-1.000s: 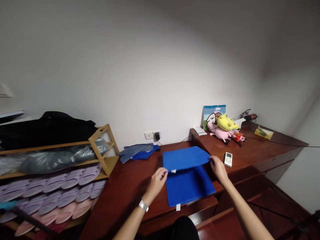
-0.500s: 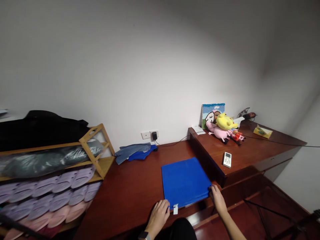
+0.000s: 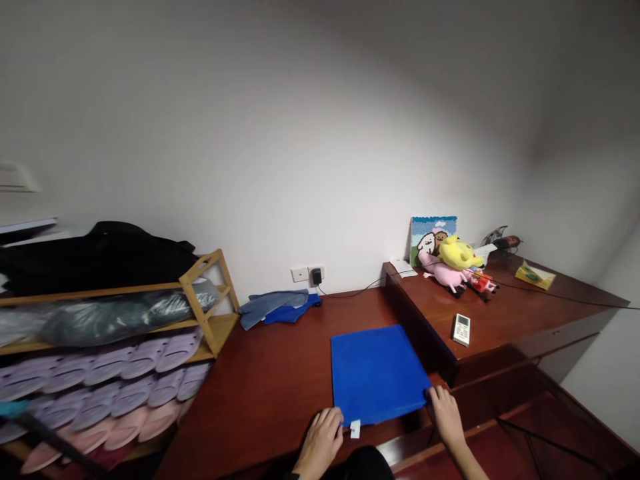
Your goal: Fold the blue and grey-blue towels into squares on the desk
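Blue cloth [image 3: 380, 373] laid flat, near-right corner unreleased: my right hand [image 3: 447, 415] pinches it, left hand [image 3: 321, 439] curled at near-left (grip unclear).

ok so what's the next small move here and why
I'd probably have the left hand tuck the white tag in: it sticks out past the near edge of the blue cloth, close to that hand. The cloth lies flat, and the right hand, at the other near corner, could likely steady it.
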The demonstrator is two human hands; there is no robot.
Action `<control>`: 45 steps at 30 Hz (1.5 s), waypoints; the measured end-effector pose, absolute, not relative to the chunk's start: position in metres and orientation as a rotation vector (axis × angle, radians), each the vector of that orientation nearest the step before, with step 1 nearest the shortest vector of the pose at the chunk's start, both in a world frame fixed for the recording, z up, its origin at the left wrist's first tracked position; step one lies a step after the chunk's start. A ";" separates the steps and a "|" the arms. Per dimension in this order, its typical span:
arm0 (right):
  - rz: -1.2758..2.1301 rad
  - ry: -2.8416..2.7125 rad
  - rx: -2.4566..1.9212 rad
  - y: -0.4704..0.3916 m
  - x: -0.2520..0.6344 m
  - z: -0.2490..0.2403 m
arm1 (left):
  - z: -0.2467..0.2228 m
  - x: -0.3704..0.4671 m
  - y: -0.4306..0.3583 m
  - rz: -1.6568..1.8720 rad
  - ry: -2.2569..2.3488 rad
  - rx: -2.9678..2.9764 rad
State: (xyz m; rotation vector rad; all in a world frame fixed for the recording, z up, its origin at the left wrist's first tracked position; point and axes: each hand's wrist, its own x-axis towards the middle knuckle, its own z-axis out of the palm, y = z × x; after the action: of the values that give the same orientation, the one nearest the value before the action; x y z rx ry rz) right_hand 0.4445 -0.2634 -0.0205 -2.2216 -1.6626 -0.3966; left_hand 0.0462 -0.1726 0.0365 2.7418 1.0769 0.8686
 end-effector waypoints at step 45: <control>0.580 -1.715 -2.572 0.124 0.367 0.045 | 0.003 -0.187 -0.044 0.713 1.999 2.483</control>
State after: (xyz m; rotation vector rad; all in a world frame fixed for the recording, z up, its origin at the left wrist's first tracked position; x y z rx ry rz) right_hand 0.3670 0.1243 0.0452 -2.5716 -1.7147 0.5805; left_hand -0.1872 -0.0444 0.0028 2.4831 1.9986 0.7134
